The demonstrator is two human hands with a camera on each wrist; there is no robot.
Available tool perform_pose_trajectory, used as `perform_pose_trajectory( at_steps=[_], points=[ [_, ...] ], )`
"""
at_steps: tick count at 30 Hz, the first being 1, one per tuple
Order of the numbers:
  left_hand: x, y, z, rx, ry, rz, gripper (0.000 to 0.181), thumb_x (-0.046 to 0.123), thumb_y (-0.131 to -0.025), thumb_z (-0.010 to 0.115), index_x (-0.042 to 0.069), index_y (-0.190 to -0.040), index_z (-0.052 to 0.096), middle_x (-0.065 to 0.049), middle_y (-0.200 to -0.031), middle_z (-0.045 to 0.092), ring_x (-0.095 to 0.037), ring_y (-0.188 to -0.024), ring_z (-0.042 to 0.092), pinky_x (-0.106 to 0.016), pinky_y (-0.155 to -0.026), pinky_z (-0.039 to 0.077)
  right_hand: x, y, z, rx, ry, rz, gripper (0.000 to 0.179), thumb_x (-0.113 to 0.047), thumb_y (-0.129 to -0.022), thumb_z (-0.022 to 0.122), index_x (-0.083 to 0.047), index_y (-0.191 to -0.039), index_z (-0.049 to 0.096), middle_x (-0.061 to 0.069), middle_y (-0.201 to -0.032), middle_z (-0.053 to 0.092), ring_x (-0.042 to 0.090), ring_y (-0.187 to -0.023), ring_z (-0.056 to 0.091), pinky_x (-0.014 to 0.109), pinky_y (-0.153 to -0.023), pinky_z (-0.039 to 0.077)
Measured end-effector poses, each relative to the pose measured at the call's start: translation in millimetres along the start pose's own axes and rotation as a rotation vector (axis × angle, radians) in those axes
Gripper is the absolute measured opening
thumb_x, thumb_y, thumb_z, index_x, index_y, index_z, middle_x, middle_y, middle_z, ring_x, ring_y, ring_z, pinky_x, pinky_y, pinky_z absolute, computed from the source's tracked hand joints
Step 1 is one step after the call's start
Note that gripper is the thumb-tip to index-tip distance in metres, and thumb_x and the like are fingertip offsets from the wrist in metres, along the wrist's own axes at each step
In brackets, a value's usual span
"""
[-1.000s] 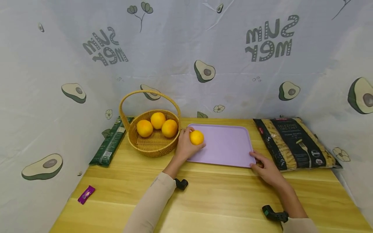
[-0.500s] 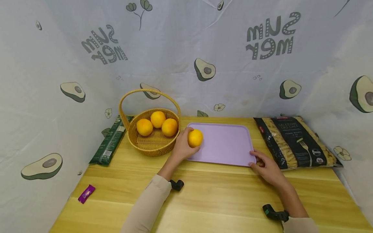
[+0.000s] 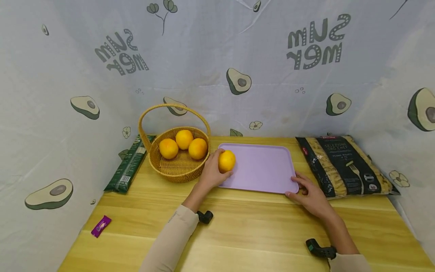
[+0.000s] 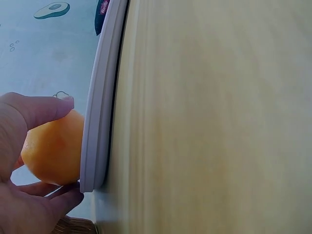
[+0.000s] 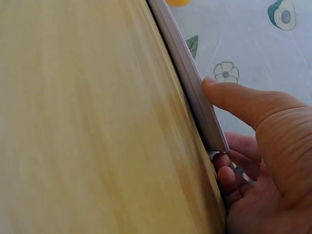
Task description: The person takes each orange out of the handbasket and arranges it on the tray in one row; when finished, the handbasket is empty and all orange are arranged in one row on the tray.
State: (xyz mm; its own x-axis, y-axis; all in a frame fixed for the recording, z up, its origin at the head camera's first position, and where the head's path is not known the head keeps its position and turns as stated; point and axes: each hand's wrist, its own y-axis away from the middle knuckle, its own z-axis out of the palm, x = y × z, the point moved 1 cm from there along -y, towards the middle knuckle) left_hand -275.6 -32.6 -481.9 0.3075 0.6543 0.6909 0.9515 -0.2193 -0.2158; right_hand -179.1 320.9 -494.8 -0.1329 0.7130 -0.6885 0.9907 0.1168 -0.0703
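Observation:
My left hand (image 3: 211,170) holds an orange (image 3: 227,161) at the left end of a lilac tray (image 3: 261,166). In the left wrist view, the thumb lies over one side of the orange (image 4: 56,146) and fingers curl beneath the other; the fruit meets the tray's rim (image 4: 100,107) in that view. At the tray's near right corner is my right hand (image 3: 312,196), its thumb on the near edge and fingers on the right side. The right wrist view has the thumb pressed to the tray's rim (image 5: 187,73), with the other fingers bent around the corner.
A wicker basket (image 3: 180,173) with a tall handle holds several oranges, just left of the tray. Behind it lies a green packet (image 3: 127,170). A large pasta bag (image 3: 343,166) is on the right, a small purple wrapper (image 3: 101,226) at the front left.
My left hand and the orange have shifted slightly left across the tray. The right thumb has slid a little left along the near edge. Basket and bags keep their places.

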Motion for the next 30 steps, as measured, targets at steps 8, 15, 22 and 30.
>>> perform_pose_trajectory(
  at_steps=[8,15,22,30],
  points=[
    [1.7,6.7,-2.9,-0.031,-0.015,0.012,0.096,0.029,-0.082,0.088,0.016,-0.160,0.033,-0.015,-0.158,0.044,-0.034,-0.141,0.050,-0.052,-0.117,0.043,-1.5,-0.9,0.4,-0.006,0.003,0.010,0.073,-0.034,-0.093,0.076,0.007,-0.147,0.050,0.028,-0.163,0.032,0.030,-0.114,0.050,0.013,-0.079,0.038],
    [14.1,21.7,-17.8,-0.069,-0.093,0.067,0.098,0.031,-0.084,0.086,0.014,-0.162,0.030,-0.019,-0.161,0.039,-0.037,-0.143,0.048,-0.052,-0.116,0.043,-1.5,0.8,1.2,-0.010,0.014,0.024,0.073,-0.036,-0.094,0.076,0.006,-0.148,0.050,0.028,-0.164,0.031,0.036,-0.121,0.051,0.010,-0.080,0.038],
    [20.7,38.2,-56.5,-0.030,-0.135,0.122,0.082,0.035,-0.087,0.083,0.014,-0.155,0.044,-0.012,-0.157,0.047,-0.034,-0.142,0.049,-0.050,-0.115,0.045,-1.3,-0.8,2.0,-0.014,0.020,0.033,0.073,-0.036,-0.094,0.075,0.006,-0.148,0.049,0.027,-0.164,0.031,0.035,-0.120,0.050,0.010,-0.080,0.037],
    [-9.9,32.4,-111.9,0.091,-0.190,0.115,0.069,0.043,-0.089,0.079,0.007,-0.144,0.056,-0.016,-0.148,0.054,-0.037,-0.135,0.054,-0.056,-0.111,0.047,0.1,-1.0,1.7,-0.011,0.005,0.016,0.073,-0.034,-0.094,0.076,0.007,-0.148,0.049,0.028,-0.164,0.031,0.036,-0.122,0.050,0.009,-0.080,0.037]
  ],
)
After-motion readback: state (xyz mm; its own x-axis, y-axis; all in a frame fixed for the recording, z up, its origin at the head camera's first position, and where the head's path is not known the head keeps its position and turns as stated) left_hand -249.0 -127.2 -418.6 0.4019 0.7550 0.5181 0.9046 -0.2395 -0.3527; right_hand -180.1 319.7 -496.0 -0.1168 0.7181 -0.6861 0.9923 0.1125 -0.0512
